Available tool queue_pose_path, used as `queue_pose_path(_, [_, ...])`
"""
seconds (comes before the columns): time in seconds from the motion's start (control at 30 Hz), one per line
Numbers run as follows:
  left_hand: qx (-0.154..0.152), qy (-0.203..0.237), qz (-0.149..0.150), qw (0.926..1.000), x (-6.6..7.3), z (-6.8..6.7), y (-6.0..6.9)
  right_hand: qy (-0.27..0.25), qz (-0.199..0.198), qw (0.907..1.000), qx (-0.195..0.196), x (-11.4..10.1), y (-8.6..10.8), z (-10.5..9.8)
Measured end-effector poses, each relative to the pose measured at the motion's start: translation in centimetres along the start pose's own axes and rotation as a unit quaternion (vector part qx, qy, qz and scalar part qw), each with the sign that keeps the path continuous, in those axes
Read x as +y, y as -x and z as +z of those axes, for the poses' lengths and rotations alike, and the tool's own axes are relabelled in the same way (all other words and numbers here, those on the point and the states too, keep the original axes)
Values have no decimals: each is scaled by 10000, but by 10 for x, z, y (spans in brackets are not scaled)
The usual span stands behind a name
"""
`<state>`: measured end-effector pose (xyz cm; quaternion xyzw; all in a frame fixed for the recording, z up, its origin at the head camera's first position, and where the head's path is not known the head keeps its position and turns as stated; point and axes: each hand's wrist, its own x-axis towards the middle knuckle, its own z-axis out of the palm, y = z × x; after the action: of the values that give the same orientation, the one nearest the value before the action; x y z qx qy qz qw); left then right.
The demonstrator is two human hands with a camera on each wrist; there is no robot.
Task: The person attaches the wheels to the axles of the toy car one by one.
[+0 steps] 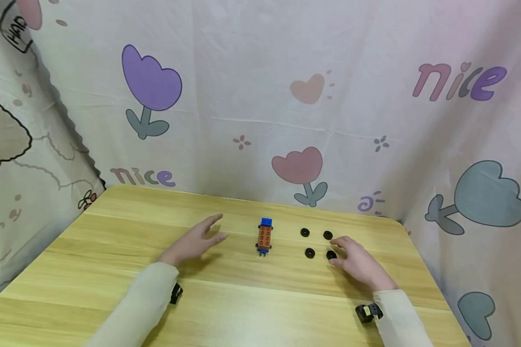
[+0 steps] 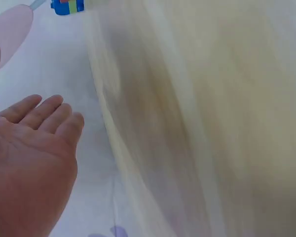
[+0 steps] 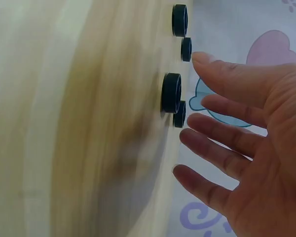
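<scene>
A small toy car chassis of brown and blue building bricks [image 1: 265, 236] lies on the table between the two hands. Its blue end also shows at the top of the left wrist view. To its right, several black toy wheels [image 1: 309, 253] lie flat and apart. My left hand [image 1: 195, 242] hovers left of the chassis with fingers extended, holding nothing. My right hand [image 1: 356, 260] is just above the nearest right wheel [image 3: 171, 93], thumb and fingers spread apart. In the right wrist view nothing is between its fingers, and contact with a wheel cannot be made out.
The light wooden table [image 1: 243, 308] reaches back to a patterned curtain [image 1: 226, 96], which also hangs along both sides. A small black wrist camera [image 1: 368, 312] is strapped by the right sleeve, another black camera [image 1: 176, 293] by the left.
</scene>
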<state>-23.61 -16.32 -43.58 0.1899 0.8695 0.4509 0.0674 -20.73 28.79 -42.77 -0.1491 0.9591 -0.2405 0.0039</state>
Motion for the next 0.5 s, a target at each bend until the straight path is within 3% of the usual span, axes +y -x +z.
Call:
queue_pose_path(0.3, [-451, 748, 204, 9960, 16, 24, -27, -113, 122, 9998, -114, -3, -5, 4])
queue_pose_path(0.5, [-659, 734, 160, 9950, 25, 40, -42, -115, 16, 9998, -146, -3, -6, 7])
